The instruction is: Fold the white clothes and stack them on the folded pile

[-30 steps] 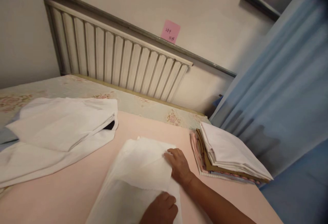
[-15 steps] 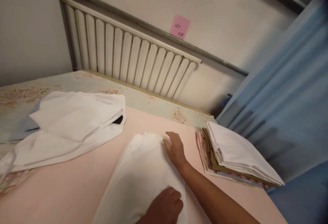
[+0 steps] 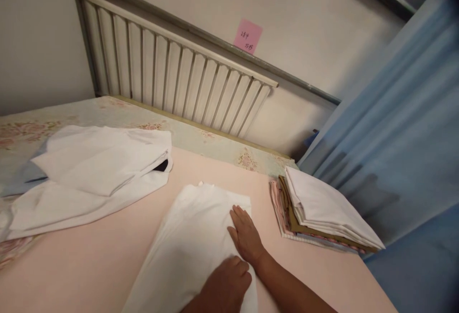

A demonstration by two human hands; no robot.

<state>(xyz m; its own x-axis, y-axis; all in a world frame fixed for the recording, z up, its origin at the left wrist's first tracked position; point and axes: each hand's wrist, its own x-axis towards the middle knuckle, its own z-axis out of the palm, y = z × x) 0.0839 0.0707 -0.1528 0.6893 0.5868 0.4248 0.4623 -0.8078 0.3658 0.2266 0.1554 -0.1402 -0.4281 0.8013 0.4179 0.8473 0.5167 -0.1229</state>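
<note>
A folded white cloth garment lies lengthwise on a pink sheet, its far end slightly uneven. My right hand rests flat on the garment's right edge near the far end, fingers stretched forward. Closer to me, my left hand is curled at the same right edge, its fingers bent round and touching the cloth. The left fingertips are partly hidden, so how much fabric they grip does not show.
Loose white clothes lie heaped at the left. At the right stands a folded stack, white over brown and pink cloth. Beyond are a flowered mattress, a radiator and a blue curtain.
My right hand has come down and toward me, flattening onto the cloth, and the garment's far right corner now shows. My left hand stays curled nearby. The view has shifted slightly.
</note>
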